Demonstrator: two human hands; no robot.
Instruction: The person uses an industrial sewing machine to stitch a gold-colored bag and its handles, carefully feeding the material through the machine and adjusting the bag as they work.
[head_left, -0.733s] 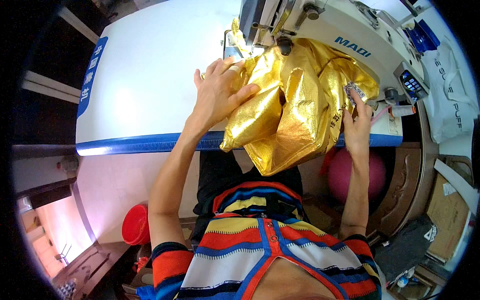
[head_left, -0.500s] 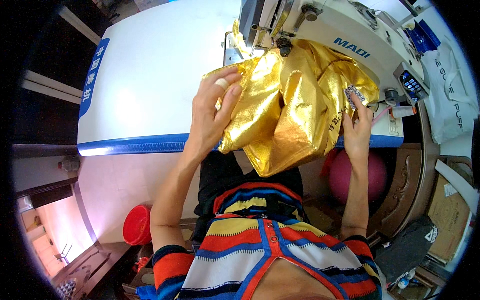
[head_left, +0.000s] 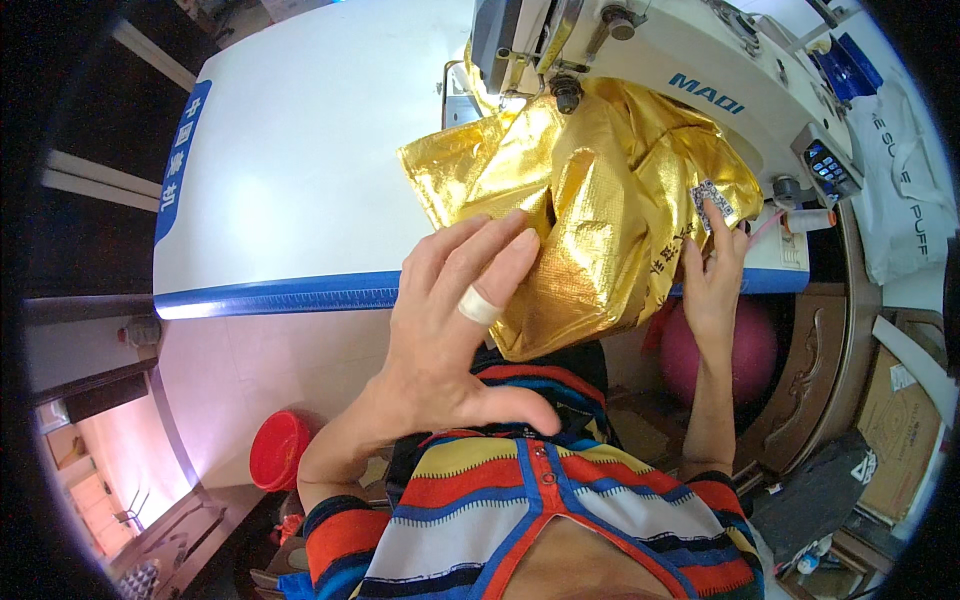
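Observation:
A crumpled shiny gold fabric point(head_left: 590, 200) lies on the white table point(head_left: 300, 170) under the white sewing machine point(head_left: 690, 60), its lower part hanging over the blue front edge. My left hand point(head_left: 450, 320) is raised off the table close to the camera, fingers spread, holding nothing, with a pale band on one finger. My right hand point(head_left: 715, 270) rests at the fabric's right edge and pinches a small patterned label point(head_left: 712, 200) against the gold cloth.
A control panel point(head_left: 828, 165) and a thread spool point(head_left: 815, 218) sit at the machine's right end. A white bag point(head_left: 905, 180) lies to the far right. Below the table are a red bucket point(head_left: 278, 450) and a pink ball point(head_left: 720, 350).
My left hand has lifted off the gold fabric and pulled back toward me, now open in the air. The right hand stays on the label.

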